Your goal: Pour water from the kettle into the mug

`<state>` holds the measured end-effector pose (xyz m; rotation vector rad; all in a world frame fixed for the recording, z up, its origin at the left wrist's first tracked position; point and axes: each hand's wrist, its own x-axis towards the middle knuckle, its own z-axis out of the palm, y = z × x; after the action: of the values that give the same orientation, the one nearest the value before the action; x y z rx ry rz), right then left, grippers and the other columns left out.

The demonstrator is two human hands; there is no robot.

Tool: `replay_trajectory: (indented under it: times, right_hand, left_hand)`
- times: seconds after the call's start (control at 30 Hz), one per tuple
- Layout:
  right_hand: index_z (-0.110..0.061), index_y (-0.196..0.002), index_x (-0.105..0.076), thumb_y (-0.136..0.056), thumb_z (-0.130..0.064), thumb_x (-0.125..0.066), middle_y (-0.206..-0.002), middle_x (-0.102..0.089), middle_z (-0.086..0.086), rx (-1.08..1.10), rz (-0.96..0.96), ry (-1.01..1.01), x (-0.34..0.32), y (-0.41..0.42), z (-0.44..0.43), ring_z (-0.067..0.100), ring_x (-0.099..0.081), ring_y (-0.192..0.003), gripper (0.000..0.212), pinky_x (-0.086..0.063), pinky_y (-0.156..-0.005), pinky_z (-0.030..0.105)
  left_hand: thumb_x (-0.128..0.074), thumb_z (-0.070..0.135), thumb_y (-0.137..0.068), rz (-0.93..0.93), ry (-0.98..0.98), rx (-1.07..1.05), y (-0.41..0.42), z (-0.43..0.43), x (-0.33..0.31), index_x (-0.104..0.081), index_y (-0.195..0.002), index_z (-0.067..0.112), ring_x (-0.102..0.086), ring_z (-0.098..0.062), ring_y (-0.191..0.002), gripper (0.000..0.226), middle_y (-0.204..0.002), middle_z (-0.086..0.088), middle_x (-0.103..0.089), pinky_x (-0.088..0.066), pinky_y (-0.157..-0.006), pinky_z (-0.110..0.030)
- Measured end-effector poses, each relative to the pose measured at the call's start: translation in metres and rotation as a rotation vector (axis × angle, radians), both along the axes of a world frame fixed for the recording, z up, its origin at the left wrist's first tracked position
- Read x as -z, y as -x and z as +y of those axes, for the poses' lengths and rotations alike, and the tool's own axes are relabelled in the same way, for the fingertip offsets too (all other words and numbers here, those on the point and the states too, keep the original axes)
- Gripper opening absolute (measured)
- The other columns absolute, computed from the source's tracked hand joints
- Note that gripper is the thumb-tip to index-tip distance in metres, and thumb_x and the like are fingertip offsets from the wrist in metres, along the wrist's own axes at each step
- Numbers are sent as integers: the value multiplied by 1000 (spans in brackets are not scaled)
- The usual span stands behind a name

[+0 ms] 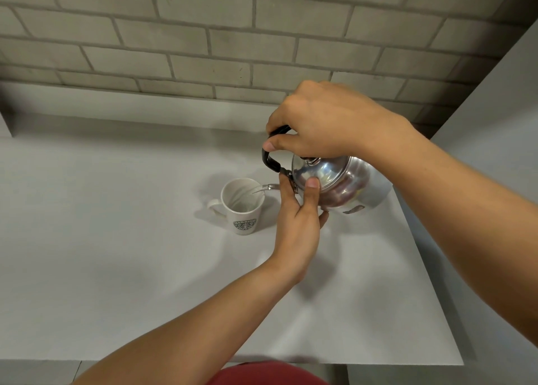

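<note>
A shiny metal kettle with a black handle hangs tilted to the left above the white counter, its spout over the rim of a white mug. The mug stands upright, handle to the left, a green logo on its near side. A thin stream of water runs from the spout into the mug. My right hand grips the kettle's black handle from above. My left hand reaches up from below, fingers against the kettle's body and thumb pressing on its lid.
The white counter ends in a front edge near me and a right edge just past the kettle. A grey brick wall runs along the back above a low ledge. A grey panel rises on the right.
</note>
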<state>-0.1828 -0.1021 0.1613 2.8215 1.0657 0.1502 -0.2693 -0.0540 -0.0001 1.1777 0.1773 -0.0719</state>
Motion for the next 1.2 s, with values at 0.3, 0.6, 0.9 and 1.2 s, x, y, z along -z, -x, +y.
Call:
replay_trajectory:
  times: [0.3,0.6,0.9,1.2]
  right_hand:
    - [-27,-103,-78,-96,-58,-60,-67,-47,-8,-14,3,10,-4,-1,5,33,-62,-79,36,-30,-53,29]
    - [-25,-100,-78,-96,-57,-60,-66,-45,-7,-14,-2,31,-6,0,7,33,-59,-75,36,-30,-51,28]
    - [-24,-101,-78,-96,-56,-61,-67,-43,-6,-14,-9,50,-7,-1,9,33,-56,-74,36,-33,-54,30]
    - [-25,-101,-79,-96,-55,-62,-66,-44,-8,-24,-24,51,-6,-2,11,30,-53,-70,35,-25,-49,25]
  left_hand:
    - [-51,44,-108,20,54,1,2,-1,-7,-20,-166,41,-59,-10,-139,66,-164,11,-46,-61,-99,-31]
    - [-52,45,-108,32,86,11,4,-1,-12,-22,-166,43,-60,-6,-133,65,-163,15,-46,-63,-92,-27]
    - [-51,45,-109,32,115,29,5,-2,-16,-27,-163,43,-59,-12,-139,60,-162,15,-48,-60,-103,-38]
    - [-50,44,-109,32,136,40,6,-1,-18,-30,-162,43,-60,-12,-139,56,-162,15,-49,-60,-103,-38]
